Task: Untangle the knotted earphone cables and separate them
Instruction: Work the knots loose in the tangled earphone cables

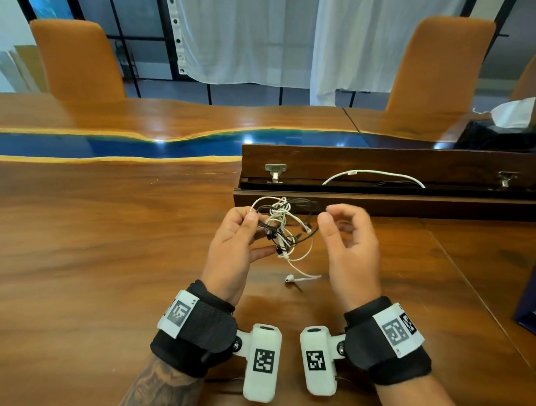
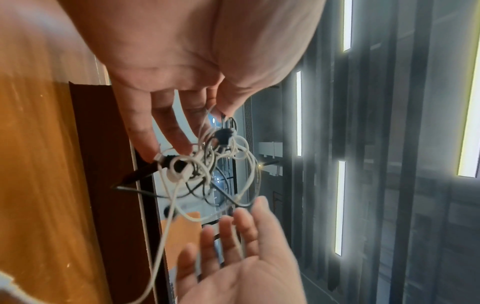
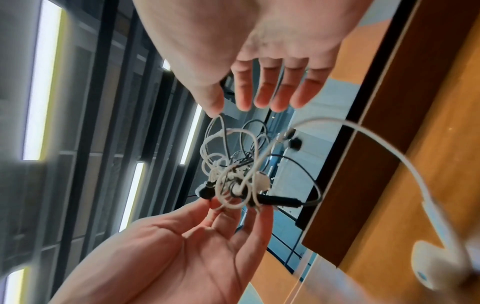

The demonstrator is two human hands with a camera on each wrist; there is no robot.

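A knotted bundle of white and black earphone cables [image 1: 279, 227] hangs above the wooden table [image 1: 107, 242]. My left hand [image 1: 251, 230] pinches its left side between thumb and fingers. One white earbud [image 1: 289, 278] dangles on a loose strand down to the tabletop. To the right of the bundle my right hand [image 1: 336, 220] hovers with fingers loosely curled and holds nothing. The left wrist view shows the tangle [image 2: 207, 162] under my left hand [image 2: 202, 129], with my right hand [image 2: 233, 236] open below. From the right wrist, my right hand [image 3: 249, 102] spreads above the tangle [image 3: 233, 174], which my left hand [image 3: 233, 214] grips.
Just behind my hands a recessed wooden cable box [image 1: 382, 203] stands open, with a white cable [image 1: 374, 174] arching inside it. A tissue box [image 1: 506, 120] sits at the far right and a dark object [image 1: 534, 297] at the right edge. Two orange chairs [image 1: 80, 59] face the table.
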